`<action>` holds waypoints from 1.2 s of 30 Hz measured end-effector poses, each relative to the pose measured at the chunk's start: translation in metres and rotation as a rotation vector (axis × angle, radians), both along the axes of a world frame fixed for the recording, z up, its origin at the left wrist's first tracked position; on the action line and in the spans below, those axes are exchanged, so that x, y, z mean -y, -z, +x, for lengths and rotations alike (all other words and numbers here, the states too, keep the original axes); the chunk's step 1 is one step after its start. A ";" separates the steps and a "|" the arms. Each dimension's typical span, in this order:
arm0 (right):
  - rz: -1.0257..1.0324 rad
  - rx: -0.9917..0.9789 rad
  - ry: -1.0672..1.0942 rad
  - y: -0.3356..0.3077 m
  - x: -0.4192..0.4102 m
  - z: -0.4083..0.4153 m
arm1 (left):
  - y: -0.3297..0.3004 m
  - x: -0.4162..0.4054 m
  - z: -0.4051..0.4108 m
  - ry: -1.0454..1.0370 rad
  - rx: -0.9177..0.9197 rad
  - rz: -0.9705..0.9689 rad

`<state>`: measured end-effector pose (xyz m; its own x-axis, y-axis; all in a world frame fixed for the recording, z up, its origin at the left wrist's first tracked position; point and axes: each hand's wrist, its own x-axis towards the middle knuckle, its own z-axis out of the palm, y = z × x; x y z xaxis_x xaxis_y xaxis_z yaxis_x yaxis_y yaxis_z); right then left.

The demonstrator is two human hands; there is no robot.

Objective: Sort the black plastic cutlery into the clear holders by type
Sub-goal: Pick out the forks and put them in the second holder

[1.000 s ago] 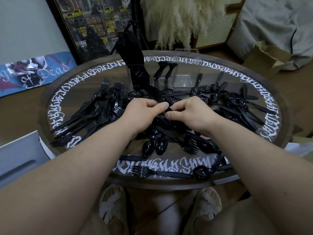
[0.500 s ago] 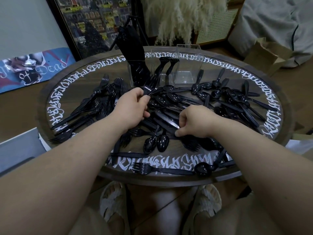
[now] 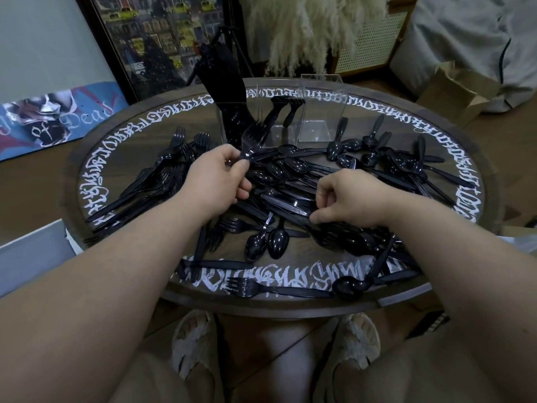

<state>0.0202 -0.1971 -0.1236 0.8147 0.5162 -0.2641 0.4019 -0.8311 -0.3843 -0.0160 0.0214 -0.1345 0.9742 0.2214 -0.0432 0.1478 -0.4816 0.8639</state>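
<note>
Head view: left grip grasps forks, right grip pinches cutlery (holders part-filled).

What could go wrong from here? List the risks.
1. The left hand pinches a fork low on its handle, tines toward the holders; it might slip or catch on a clear wall.
2. The right hand digs into the tangled pile; pulling one piece may drag others along.
3. A fork and a spoon lie near the table's near edge and could get knocked off.
</note>
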 end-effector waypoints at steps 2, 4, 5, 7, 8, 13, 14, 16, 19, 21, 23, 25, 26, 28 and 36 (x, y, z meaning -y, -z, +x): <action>-0.076 -0.062 -0.008 -0.002 0.004 -0.003 | 0.001 0.001 0.000 0.033 0.006 0.084; -0.185 -0.077 -0.027 0.002 0.005 -0.007 | 0.002 0.003 0.000 0.092 -0.019 0.131; -0.229 -0.060 -0.043 0.005 0.004 -0.008 | 0.003 0.005 0.000 0.122 -0.040 0.146; -0.248 -0.014 -0.054 0.012 0.003 -0.008 | 0.003 0.009 -0.001 0.165 -0.081 0.175; -0.233 -0.003 -0.046 0.014 0.003 -0.008 | 0.002 0.010 -0.002 0.180 -0.091 0.194; -0.130 0.014 -0.001 0.015 0.009 -0.008 | 0.000 0.018 -0.002 0.169 -0.045 0.372; -0.112 0.022 0.006 0.014 0.010 -0.008 | 0.000 0.018 -0.001 0.144 -0.033 0.389; -0.127 0.039 0.009 0.013 0.012 -0.009 | 0.003 0.018 0.001 0.119 -0.022 0.428; -0.168 0.051 -0.023 0.019 0.014 -0.007 | 0.006 0.019 0.004 0.183 -0.014 0.530; -0.148 0.056 -0.037 0.023 0.016 -0.005 | 0.007 0.022 0.003 0.285 -0.053 0.582; -0.115 0.063 -0.027 0.024 0.018 -0.003 | 0.009 0.027 0.002 0.359 -0.097 0.614; -0.086 0.082 -0.022 0.026 0.020 -0.002 | 0.013 0.031 0.002 0.353 -0.088 0.599; -0.074 0.087 -0.023 0.027 0.021 -0.002 | 0.013 0.032 0.002 0.316 -0.075 0.560; -0.068 0.095 -0.030 0.028 0.021 -0.001 | 0.011 0.032 0.003 0.229 -0.065 0.418; -0.053 0.114 -0.071 0.031 0.021 0.000 | 0.013 0.041 0.003 0.335 -0.108 0.347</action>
<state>0.0204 -0.2184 -0.1543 0.8028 0.5616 -0.2002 0.4991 -0.8167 -0.2896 -0.0127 -0.0194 -0.1472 0.9884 -0.0836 -0.1269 0.0156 -0.7746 0.6322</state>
